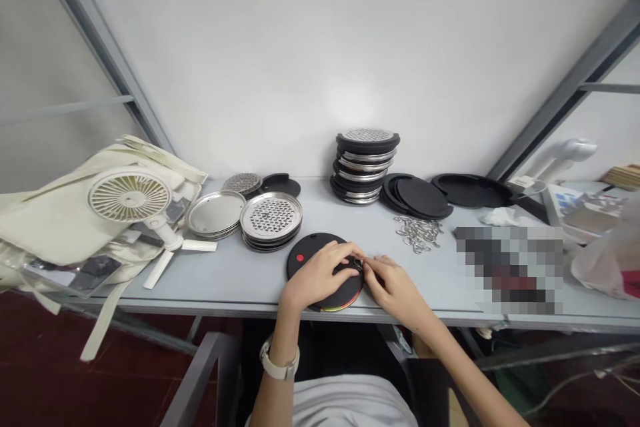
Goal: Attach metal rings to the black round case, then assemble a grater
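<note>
A round black disc (310,260) with a red dot and a red-yellow-green stripe along its near edge lies at the front of the table. My left hand (320,273) rests across it, fingers bent and thumb closed near its right rim. Right beside that rim, my right hand (393,283) pinches a small metal clip (358,263), mostly hidden by the fingertips. Both hands' fingertips meet there. Behind my right hand is a loose pile of small metal clips (419,233).
Perforated metal grater discs (271,217) and plain metal discs (216,213) are stacked to the left. A tall mixed stack (365,167) stands at the back, near black discs (423,197) and a black tray (470,190). A fan (131,195) and cream bag (60,213) occupy the far left.
</note>
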`<state>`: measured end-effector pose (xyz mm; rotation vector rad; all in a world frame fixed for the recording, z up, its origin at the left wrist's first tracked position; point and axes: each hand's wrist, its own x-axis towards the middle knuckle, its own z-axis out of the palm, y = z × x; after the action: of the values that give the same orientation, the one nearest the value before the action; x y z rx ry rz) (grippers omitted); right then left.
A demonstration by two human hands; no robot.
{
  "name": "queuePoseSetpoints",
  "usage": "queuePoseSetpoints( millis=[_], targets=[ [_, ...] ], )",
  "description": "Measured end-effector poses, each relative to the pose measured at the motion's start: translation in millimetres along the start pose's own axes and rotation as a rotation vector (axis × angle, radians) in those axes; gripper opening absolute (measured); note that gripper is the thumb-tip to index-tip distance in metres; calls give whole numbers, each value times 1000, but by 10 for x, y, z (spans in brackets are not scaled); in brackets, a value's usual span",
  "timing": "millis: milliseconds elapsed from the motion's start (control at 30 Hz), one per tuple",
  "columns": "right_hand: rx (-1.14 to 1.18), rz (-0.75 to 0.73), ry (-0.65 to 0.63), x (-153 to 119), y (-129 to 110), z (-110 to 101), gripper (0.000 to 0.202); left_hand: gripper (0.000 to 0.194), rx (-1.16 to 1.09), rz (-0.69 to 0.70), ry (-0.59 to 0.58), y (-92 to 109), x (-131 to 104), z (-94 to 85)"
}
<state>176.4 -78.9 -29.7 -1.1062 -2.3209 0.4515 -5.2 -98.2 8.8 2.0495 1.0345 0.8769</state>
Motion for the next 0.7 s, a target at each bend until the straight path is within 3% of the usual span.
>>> queuePoseSetpoints(
  millis=[300,500,700],
  targets=[
    [4,50,12,-8,-35,8,28,31,-65,-174,-13,36,39,-44],
    [-3,102,28,1,-49,61,24,24,-50,-281,-62,-37,87,-41],
    [29,114,33,55,-72,-3,22,29,-41,-273,-158,-127,163,-64]
  ],
)
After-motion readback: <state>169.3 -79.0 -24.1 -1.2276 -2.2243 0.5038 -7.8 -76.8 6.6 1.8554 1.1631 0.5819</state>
